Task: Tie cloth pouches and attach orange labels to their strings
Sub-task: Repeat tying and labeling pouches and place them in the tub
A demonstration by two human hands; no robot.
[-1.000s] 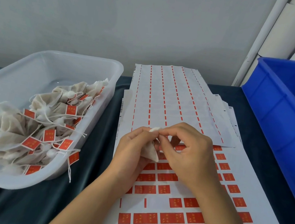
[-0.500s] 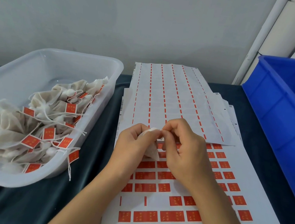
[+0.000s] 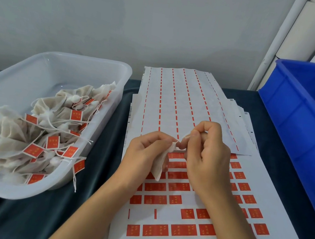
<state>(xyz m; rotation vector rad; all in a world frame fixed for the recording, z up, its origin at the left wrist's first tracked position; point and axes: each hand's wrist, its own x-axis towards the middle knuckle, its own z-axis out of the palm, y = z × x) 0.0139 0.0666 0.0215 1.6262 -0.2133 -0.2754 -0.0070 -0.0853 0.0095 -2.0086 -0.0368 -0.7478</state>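
Dark teal cloth covers the surface (image 3: 97,151). Nearest lies a white backing sheet (image 3: 295,231) with rows of orange labels (image 3: 183,230), several already peeled away. Just above it, at centre, the left hand (image 3: 144,153) grips a small off-white cloth pouch (image 3: 159,164) by its gathered neck, body hanging limp. The right hand (image 3: 207,161) pinches the thin white string (image 3: 185,137), fingers clamped, drawing it up and right. This pouch appears mid-tying and unlabelled. Far left, a clear tub (image 3: 91,65) holds many finished, tagged pouches. Farther back lie emptied sheets (image 3: 174,101); a blue crate (image 3: 301,117) stands right.
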